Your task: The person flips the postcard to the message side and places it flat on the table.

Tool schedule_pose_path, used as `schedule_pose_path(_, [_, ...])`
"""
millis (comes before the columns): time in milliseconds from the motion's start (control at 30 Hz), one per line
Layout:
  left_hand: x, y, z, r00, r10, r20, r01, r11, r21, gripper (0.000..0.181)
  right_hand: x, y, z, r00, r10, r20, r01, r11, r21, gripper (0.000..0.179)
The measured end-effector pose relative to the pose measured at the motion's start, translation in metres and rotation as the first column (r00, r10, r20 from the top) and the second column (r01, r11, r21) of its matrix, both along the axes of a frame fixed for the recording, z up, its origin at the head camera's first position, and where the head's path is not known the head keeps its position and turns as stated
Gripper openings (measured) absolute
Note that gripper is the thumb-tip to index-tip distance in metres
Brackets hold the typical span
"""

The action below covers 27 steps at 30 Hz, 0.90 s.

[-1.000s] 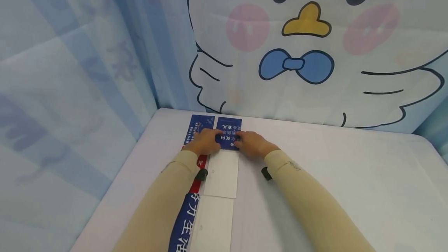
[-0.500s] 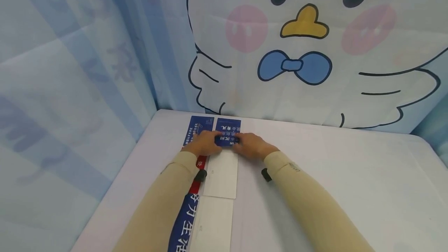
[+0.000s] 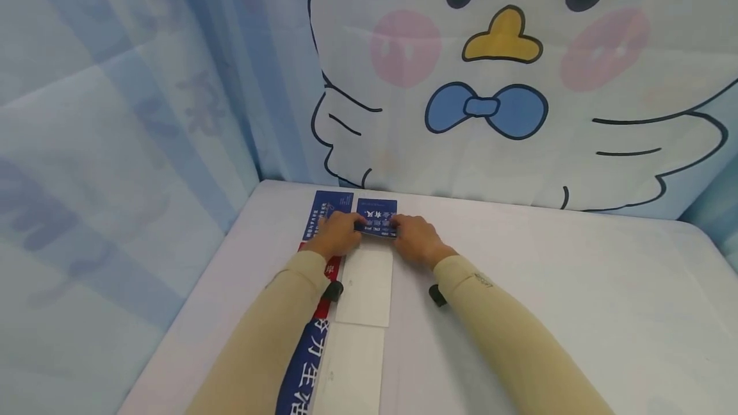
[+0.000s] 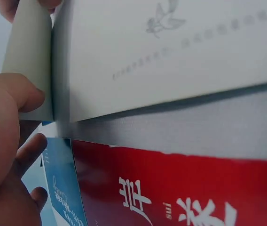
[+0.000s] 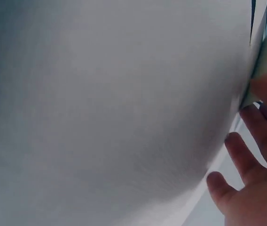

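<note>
Both hands hold a blue card with white lettering, near the far edge of the table. My left hand pinches its left side and my right hand its right side. The card's near edge is raised toward me. In the left wrist view its pale back faces the camera, with the thumb pressed on it. Toward me, in line below it, lie two white cards face down, one printed with a small bird. To the left is a column of face-up cards: blue, red and blue.
The white table extends to the right of the cards. Behind it hangs a curtain printed with a cartoon bird, and a blue-and-white curtain closes off the left side. The left forearm covers part of the left card column.
The blue card's near edge has come up off the table, so less of its front shows in the head view. Both hands have stayed at its sides, gripping it.
</note>
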<state>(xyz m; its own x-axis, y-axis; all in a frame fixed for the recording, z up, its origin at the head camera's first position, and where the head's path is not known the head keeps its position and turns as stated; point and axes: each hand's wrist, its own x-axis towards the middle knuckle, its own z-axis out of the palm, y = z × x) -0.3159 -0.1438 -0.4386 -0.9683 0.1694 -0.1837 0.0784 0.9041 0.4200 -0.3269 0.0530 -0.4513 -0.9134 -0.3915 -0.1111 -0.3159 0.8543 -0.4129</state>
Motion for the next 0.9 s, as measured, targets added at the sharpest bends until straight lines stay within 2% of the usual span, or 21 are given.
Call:
schedule_pose_path(133, [0.002,0.001,0.001,0.998,0.015,-0.061,-0.013,0.999,0.031,0.035,0.003,0.004,0.005,0.997,-0.065,-0.044,0.062,0.996,-0.064,0.039])
schedule_pose_path(233, [0.003,0.001,0.000,0.994,0.035,-0.107,-0.029,0.998,0.057,0.029,0.005,0.006,0.008,0.995,-0.077,-0.068,0.070,0.992,-0.106,0.033])
schedule_pose_path(433, [0.004,0.002,0.003,0.986,0.085,-0.143,-0.064,0.987,0.147,0.027,0.006,0.007,0.012,0.990,-0.102,-0.093,0.082,0.977,-0.197,0.025])
schedule_pose_path(533, [0.005,0.002,0.007,0.983,0.122,-0.134,-0.089,0.969,0.230,0.024,0.008,0.007,0.015,0.988,-0.126,-0.094,0.099,0.964,-0.248,0.023])
schedule_pose_path(700, [0.006,0.001,0.015,0.976,0.160,-0.145,-0.095,0.920,0.381,0.019,0.012,0.007,0.022,0.974,-0.168,-0.149,0.107,0.930,-0.351,0.018])
schedule_pose_path(800, [0.007,0.000,0.020,0.970,0.174,-0.171,-0.085,0.898,0.431,0.021,0.014,0.006,0.023,0.967,-0.195,-0.162,0.108,0.896,-0.430,0.019])
schedule_pose_path(900, [0.009,0.000,0.022,0.965,0.190,-0.180,-0.087,0.880,0.466,0.025,0.017,0.004,0.024,0.965,-0.218,-0.147,0.115,0.851,-0.513,0.025])
